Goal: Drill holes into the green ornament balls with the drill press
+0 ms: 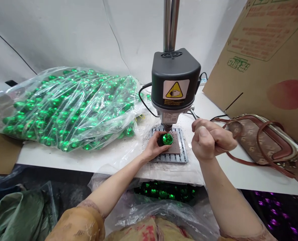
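A small bench drill press [175,83] stands on the white table [71,157], its bit right above a shiny green ball [168,139]. My left hand [156,145] is closed around that ball and keeps it on the ribbed grey base plate [182,154]. My right hand [210,140] is a fist wrapped round the press's feed lever [193,113], to the right of the machine.
A big clear plastic bag full of green balls [66,107] lies on the table's left. A brown handbag [260,139] and a leaning cardboard box [264,60] stand at the right. More green balls [164,192] sit in a bag below the table edge, purple ones [276,214] lower right.
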`<state>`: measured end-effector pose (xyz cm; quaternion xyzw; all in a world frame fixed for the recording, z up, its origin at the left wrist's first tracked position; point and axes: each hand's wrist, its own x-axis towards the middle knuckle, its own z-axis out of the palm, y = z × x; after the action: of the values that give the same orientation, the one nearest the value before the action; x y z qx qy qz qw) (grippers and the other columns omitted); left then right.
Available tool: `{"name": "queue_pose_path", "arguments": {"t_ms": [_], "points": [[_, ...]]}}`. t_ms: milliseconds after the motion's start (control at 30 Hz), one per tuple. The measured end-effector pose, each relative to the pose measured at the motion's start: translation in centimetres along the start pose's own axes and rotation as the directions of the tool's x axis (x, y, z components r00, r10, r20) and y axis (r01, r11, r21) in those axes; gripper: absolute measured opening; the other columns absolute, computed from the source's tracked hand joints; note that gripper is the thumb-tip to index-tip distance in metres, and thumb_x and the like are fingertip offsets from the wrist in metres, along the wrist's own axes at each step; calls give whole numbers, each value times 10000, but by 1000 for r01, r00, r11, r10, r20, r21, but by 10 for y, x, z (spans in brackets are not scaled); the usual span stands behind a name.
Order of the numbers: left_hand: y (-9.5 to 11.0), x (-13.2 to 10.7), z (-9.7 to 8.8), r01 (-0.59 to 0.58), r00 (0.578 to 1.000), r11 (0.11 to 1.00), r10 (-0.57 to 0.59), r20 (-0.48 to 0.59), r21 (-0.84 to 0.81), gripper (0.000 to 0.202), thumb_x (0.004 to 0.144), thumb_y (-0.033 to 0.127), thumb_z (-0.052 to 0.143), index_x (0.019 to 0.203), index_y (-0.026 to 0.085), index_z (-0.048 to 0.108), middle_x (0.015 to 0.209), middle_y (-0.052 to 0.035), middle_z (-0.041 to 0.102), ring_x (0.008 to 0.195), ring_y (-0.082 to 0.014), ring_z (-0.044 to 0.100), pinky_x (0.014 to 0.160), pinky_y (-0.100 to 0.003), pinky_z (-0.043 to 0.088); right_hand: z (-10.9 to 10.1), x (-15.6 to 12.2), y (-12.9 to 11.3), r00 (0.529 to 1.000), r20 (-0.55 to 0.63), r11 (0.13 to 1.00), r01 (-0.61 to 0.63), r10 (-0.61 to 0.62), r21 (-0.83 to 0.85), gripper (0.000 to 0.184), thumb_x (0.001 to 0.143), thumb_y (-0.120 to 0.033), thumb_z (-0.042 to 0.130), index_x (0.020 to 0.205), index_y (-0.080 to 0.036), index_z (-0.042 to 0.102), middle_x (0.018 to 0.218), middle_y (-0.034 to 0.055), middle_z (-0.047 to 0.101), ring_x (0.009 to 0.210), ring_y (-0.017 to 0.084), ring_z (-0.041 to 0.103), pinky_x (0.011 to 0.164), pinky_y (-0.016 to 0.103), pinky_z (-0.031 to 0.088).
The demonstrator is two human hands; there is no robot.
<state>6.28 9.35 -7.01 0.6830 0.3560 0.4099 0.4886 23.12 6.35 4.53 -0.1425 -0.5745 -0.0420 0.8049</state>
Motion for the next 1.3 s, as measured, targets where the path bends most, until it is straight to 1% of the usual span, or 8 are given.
{"name": "queue_pose_path", "arguments": {"t_ms": [267, 533, 633, 733, 833, 933, 1033, 1300], "points": [[5, 0, 1, 31, 999, 998, -30, -18, 48, 584, 727, 316, 839, 1210, 197, 532, 1197, -95, 676, 1131, -268, 652, 977, -430, 532, 10, 16, -9, 995, -54, 996, -89, 90, 11, 463, 819, -92, 581, 513, -170, 242, 463, -75, 295, 405, 30, 315, 437, 252, 339], [37, -34, 6, 5, 938, 931, 121, -323, 364, 450, 756, 316, 791, 1110, 193, 542, 1039, -67, 656, 971, -233, 659, 843, -367, 530, 35, 91, -14, 799, -117, 805, -593, 589, 5, 428, 830, -148, 609, 477, -195, 372, 395, -82, 347, 355, 31, 318, 383, 236, 250], [48, -84, 4, -266, 956, 816, 290, 34, 514, 421, 839, 385, 720, 1179, 204, 548, 1011, -66, 650, 901, -205, 643, 777, -316, 505, 35, 91, -13, 815, -105, 820, -572, 570, 15, 421, 828, -157, 610, 477, -199, 381, 398, -79, 367, 360, 36, 336, 386, 247, 251], [45, -135, 2, -555, 825, 545, 259, 503, 629, 526, 850, 511, 704, 1249, 203, 554, 989, -89, 639, 838, -213, 602, 722, -325, 470, 35, 87, -13, 830, -110, 836, -548, 547, 28, 414, 822, -164, 606, 479, -201, 375, 399, -82, 370, 365, 39, 339, 386, 254, 239], [34, -154, -7, -657, 745, 414, 226, 628, 630, 546, 848, 564, 689, 1243, 205, 575, 974, -96, 644, 801, -212, 567, 709, -339, 459, 35, 85, -13, 825, -130, 833, -552, 551, 29, 408, 818, -170, 615, 487, -200, 379, 399, -87, 372, 362, 37, 332, 388, 254, 245], [25, -118, -29, -542, 838, 532, 284, 466, 650, 200, 939, 323, 565, 1089, 209, 630, 925, -85, 658, 830, -212, 587, 759, -344, 486, 35, 86, -13, 821, -145, 833, -553, 551, 35, 401, 807, -173, 631, 487, -198, 390, 395, -87, 377, 351, 36, 334, 380, 254, 249], [19, -41, -56, -145, 989, 623, 65, 134, 768, 254, 850, 90, 491, 1011, 207, 648, 921, -88, 668, 910, -241, 614, 825, -365, 513, 37, 86, -13, 820, -162, 834, -551, 549, 39, 402, 804, -173, 628, 481, -200, 390, 390, -86, 371, 347, 43, 343, 366, 259, 256], [-4, 103, -84, 295, 955, 472, -116, -273, 830, 236, 875, 73, 539, 1103, 65, 600, 1136, -272, 636, 1193, -362, 581, 1009, -501, 457, 35, 85, -12, 839, -144, 849, -528, 525, 20, 413, 819, -176, 627, 481, -200, 390, 396, -81, 366, 359, 53, 349, 379, 272, 261]]}}
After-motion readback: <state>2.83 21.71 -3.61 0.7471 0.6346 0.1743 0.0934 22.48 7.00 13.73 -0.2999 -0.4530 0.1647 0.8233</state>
